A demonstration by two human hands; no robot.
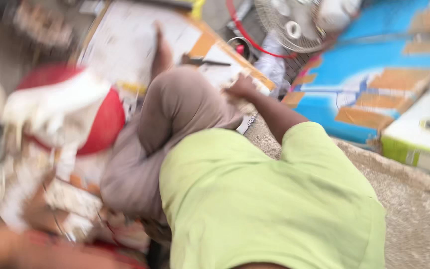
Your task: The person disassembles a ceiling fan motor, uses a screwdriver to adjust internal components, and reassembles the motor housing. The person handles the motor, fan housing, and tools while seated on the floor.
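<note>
The whole view is motion-blurred. My right hand [241, 87] reaches forward past my bent knee in grey trousers [175, 109], and its fingers curl over the near edge of a flat white and brown cardboard sheet [125, 45] lying on the floor. My bare foot [161, 52] rests on that sheet. My left hand [38, 204] is a brown smear at the lower left among white crumpled material; its grip cannot be made out. My green shirt [265, 199] fills the lower middle.
A red round object draped with white material [75, 109] sits at the left. A small dark tool [207, 62] lies on the sheet. A white fan [294, 22], a red hoop [247, 37], blue printed cartons [374, 74] and a green-edged box [424, 137] stand beyond. Beige carpet [414, 204] lies at the right.
</note>
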